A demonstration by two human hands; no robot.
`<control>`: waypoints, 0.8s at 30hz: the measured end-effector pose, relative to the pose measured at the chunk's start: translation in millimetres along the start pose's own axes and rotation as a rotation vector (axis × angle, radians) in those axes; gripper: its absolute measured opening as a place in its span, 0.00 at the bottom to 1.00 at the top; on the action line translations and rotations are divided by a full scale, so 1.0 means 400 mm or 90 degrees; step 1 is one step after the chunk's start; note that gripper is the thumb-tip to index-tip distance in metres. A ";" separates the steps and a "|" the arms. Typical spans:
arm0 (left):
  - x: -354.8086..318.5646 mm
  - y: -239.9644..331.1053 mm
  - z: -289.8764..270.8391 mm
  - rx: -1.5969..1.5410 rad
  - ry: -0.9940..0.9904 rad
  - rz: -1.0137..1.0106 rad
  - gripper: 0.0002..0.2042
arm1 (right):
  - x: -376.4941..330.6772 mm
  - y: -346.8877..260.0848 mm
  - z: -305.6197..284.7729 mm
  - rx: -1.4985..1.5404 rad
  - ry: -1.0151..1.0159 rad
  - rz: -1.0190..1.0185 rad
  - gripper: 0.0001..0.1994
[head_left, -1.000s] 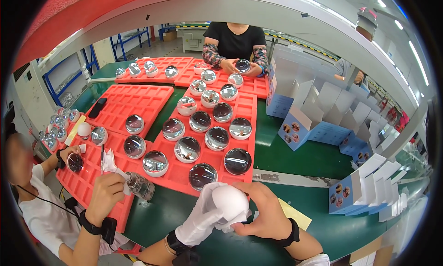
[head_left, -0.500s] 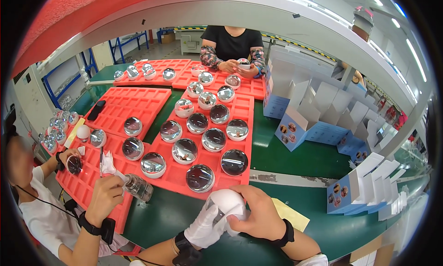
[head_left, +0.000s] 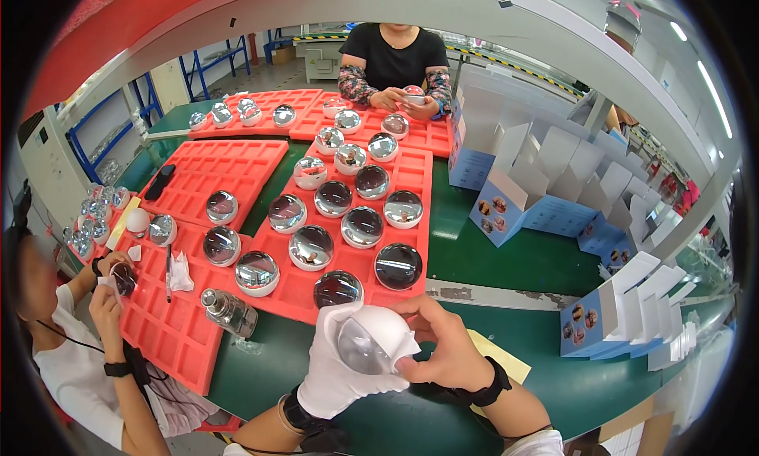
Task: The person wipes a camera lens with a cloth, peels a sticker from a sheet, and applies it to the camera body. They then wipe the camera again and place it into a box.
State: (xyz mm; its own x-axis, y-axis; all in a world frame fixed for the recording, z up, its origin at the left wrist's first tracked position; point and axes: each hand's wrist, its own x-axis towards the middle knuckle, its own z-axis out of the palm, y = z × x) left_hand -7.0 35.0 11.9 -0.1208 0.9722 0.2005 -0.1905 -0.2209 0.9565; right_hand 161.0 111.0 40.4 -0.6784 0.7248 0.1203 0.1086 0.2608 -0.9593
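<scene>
Presently, the left hand, gloved in white, is bent up at the wrist and cups the ball from its left and underside. The grip is full and holding; the ball's clear part faces up between the hands. The left forearm slants inward from the lower edge.

The right hand, bare, comes from the lower right with its back turned outward. The fingers are curled over the ball's right side, the thumb lower; the grip is narrow, holding a white wipe against the ball. How firmly it is pinched cannot be told.

The ball is held above the desk, just short of the red tray's near edge. A yellow sheet lies on the desk by the right wrist. A bottle is beside the left tray's right edge.
</scene>
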 end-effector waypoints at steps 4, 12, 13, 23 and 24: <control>0.005 -0.003 0.000 -0.050 0.025 0.023 0.42 | 0.005 0.012 0.016 0.082 0.020 -0.029 0.30; -0.018 -0.052 0.005 -0.190 0.074 -0.042 0.40 | -0.002 0.000 0.023 0.019 0.026 -0.015 0.29; -0.022 -0.047 0.008 -0.205 0.068 -0.031 0.40 | -0.005 -0.001 0.021 0.010 0.023 -0.026 0.28; -0.009 -0.022 0.004 0.312 -0.059 0.218 0.48 | -0.002 0.028 0.013 0.161 -0.009 0.004 0.26; -0.005 -0.013 0.011 0.245 -0.046 0.156 0.47 | 0.001 0.024 0.010 0.179 -0.006 0.020 0.27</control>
State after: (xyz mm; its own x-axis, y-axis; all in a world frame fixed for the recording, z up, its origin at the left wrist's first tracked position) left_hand -1.4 34.7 7.7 -0.0458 0.9007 0.4321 0.2123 -0.4139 0.8852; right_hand 158.8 111.1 30.1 -0.6846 0.7235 0.0884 -0.0760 0.0498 -0.9959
